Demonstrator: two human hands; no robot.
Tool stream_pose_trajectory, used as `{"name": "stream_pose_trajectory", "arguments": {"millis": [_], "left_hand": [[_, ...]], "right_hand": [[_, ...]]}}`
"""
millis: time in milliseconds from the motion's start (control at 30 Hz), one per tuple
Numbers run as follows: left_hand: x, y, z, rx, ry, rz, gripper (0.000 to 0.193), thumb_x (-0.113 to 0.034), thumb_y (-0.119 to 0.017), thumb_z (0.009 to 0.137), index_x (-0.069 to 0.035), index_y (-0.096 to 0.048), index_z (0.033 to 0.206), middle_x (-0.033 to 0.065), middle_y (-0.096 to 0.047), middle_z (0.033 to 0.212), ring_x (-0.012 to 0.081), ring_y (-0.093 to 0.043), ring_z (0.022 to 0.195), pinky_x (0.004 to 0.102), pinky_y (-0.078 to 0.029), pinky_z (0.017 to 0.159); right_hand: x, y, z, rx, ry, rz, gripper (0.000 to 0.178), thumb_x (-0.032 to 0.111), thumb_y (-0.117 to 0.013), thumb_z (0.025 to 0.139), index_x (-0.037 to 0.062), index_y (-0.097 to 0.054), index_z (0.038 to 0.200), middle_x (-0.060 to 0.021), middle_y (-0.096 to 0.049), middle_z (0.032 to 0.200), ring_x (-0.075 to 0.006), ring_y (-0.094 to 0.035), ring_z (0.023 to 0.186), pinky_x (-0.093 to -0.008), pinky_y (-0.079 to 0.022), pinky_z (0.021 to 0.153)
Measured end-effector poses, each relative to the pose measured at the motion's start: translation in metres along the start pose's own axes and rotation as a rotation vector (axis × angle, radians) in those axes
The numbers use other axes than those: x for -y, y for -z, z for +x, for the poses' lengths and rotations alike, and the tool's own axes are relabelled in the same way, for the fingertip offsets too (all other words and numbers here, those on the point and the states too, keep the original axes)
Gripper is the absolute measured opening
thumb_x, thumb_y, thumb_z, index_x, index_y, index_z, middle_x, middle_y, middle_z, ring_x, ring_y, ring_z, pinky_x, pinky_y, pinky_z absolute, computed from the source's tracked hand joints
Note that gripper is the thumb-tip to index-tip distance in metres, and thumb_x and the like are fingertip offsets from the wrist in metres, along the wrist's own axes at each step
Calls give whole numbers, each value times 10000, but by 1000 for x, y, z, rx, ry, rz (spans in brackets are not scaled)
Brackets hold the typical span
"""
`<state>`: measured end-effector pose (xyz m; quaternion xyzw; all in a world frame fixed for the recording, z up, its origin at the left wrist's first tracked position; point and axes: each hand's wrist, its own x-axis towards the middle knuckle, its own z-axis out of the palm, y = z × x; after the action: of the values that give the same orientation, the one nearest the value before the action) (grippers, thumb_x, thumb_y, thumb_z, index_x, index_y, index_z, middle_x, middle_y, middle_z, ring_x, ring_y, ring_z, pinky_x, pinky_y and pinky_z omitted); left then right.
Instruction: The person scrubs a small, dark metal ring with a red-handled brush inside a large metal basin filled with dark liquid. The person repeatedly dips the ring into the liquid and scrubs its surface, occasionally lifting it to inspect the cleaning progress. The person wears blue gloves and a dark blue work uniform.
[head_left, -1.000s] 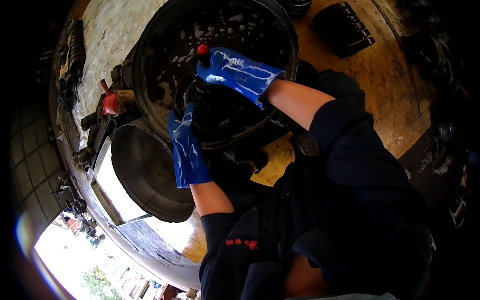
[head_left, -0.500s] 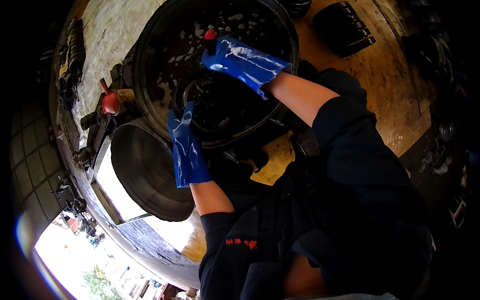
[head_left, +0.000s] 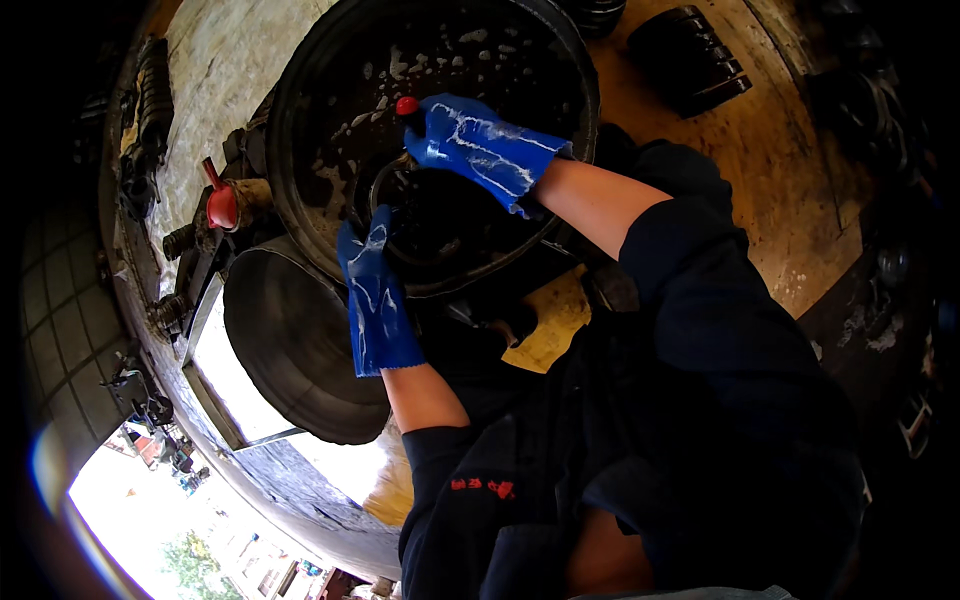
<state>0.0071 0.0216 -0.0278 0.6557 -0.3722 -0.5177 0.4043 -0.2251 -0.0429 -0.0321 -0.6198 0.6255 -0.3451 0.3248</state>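
A large round dark basin [head_left: 283, 190] holds dark liquid with patches of foam. In its near part lies a dark round ring-shaped piece [head_left: 373, 190]. My left hand [head_left: 370, 275], in a long blue rubber glove, holds the near left side of that piece, fingers up along its edge. My right hand [head_left: 470, 140], in a matching wet glove, is closed round a black handle with a red end [head_left: 407, 107]. That handle stands up over the far edge of the piece. Its working end is mostly hidden by the glove and shadow.
Left of the basin are a red funnel-like scoop [head_left: 222, 207] and a wide dark metal pan [head_left: 300, 345]. Ribbed dark cylindrical parts [head_left: 688, 58] sit on the brown surface at right. Coiled dark parts [head_left: 150, 110] line the far left edge.
My right hand has moved slightly left and nearer to me, taking the red-ended handle with it. My left hand stays nearly in place on the round piece.
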Motion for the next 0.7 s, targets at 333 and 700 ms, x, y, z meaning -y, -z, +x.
{"name": "stream_pose_trajectory", "arguments": {"millis": [333,700], "left_hand": [[-7,-4,-7,33,27,-25,518,-89,-742,957,118,-509,1370,234,-687,1175,343,-718,1054,421,-620,910],[-15,-10,-18,14,32,-90,562,-43,-737,927,124,-488,1403,232,-683,1190,320,-723,1050,412,-624,902]], "right_hand": [[10,7,-2,197,-110,-21,309,367,-618,953,82,-730,997,-136,-760,900,-333,-736,855,-440,-583,806],[-34,16,-13,246,-407,376,266,317,-630,967,77,-733,919,-88,-712,804,-236,-693,791,-381,-544,783]]}}
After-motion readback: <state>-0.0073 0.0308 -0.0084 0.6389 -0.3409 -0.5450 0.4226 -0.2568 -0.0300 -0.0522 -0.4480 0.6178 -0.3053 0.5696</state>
